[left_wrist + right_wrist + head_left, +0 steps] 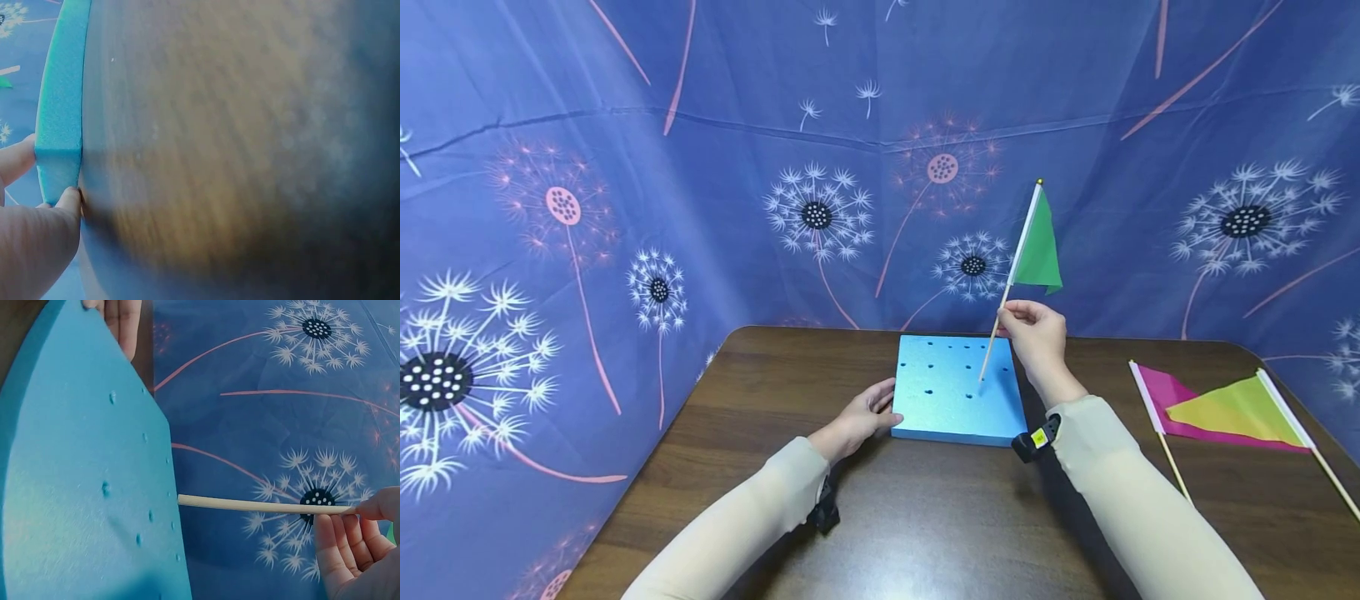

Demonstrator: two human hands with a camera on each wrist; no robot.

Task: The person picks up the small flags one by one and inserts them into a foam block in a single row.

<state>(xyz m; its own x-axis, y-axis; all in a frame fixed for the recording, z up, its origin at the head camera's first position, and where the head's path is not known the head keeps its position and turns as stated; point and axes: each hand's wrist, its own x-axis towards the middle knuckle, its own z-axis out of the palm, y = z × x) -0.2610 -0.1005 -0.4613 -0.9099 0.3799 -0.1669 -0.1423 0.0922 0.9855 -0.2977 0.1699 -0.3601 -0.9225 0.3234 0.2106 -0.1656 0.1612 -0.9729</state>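
A square blue board [951, 417] with several small holes in its top lies on the wooden table. At its left edge my left hand [859, 419] grips the board, the thumb by the near corner; the left wrist view shows thumb and finger around that corner. My right hand [1036, 337] pinches the wooden stick of a green flag [1037, 250] between thumb and fingers. The flag stands tilted, cloth up. In the right wrist view the stick's [250, 504] blunt lower end is fully visible, apart from the board's surface and outside any hole.
Right of my right arm, a pink flag [1157, 385] and a yellow flag [1247, 408] lie on the table [760, 392], their cloths overlapping. A blue dandelion-patterned curtain [730, 208] hangs behind the table.
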